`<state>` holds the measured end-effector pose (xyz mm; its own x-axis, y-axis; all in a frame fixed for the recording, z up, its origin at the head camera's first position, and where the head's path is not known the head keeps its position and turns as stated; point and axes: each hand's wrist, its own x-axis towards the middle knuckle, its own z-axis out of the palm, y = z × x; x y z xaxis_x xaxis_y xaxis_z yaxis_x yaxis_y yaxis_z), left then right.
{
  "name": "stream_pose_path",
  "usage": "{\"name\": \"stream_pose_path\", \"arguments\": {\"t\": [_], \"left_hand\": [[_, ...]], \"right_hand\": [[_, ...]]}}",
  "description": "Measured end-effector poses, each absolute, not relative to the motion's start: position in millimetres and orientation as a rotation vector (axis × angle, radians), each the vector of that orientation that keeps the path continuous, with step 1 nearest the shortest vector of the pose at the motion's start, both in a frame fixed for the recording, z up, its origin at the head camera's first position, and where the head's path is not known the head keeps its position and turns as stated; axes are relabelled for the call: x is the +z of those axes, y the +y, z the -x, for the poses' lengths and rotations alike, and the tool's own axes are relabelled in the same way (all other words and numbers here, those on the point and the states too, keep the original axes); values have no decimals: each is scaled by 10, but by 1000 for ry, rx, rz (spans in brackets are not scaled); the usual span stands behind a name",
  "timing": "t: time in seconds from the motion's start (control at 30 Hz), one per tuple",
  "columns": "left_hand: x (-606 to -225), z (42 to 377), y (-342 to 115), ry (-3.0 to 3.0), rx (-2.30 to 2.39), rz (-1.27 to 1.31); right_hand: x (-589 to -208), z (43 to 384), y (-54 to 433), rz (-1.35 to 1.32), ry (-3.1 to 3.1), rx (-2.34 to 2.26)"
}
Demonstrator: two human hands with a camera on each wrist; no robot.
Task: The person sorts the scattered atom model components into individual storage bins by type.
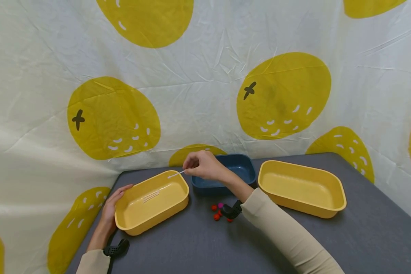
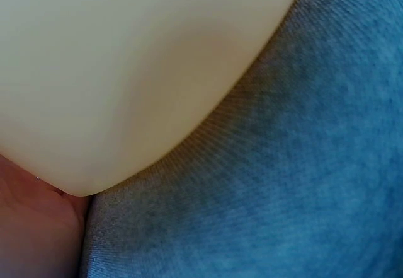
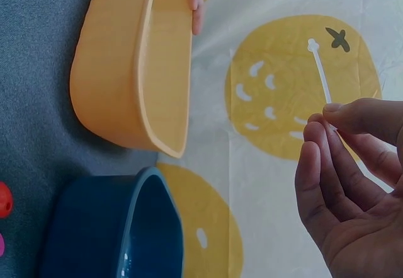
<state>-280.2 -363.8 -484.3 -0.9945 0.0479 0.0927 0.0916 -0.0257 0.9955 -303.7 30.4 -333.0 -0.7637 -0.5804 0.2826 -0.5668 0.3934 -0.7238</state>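
Note:
My right hand [image 1: 205, 165] pinches a white cotton swab [image 3: 320, 70] between thumb and fingertips. The swab's knobbed tip points up in the right wrist view, and in the head view it overlaps the far right rim of a yellow box [image 1: 161, 217]. Several thin pale sticks [image 1: 151, 196] lie side by side on that box's floor. My left hand [image 1: 110, 208] rests along the outside of the box's left end, fingers extended at the rim and thumb hidden. The box wall [image 2: 126, 89] fills much of the left wrist view.
A dark blue box [image 1: 241, 173] stands behind my right forearm, close beside the yellow box. A second yellow box [image 1: 301, 203] sits to the right. Several red beads [image 1: 216, 217] and a pink bead [image 1: 220, 205] lie on the grey table [image 1: 178, 247]. A patterned curtain [image 1: 198, 114] hangs behind.

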Motion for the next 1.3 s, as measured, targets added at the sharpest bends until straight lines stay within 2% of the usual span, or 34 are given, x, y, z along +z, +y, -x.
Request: {"name": "stream_pose_path", "arguments": {"t": [0.8,1.3], "left_hand": [[-4842,2778,-3632,-2177,-2218,143],[-4854,2813,-3642,-2171,-2244,144]], "right_hand": [[-3347,3169,100,1067,2603,-1317],[-3552,3311,-96,1071,2581,-1268]]}}
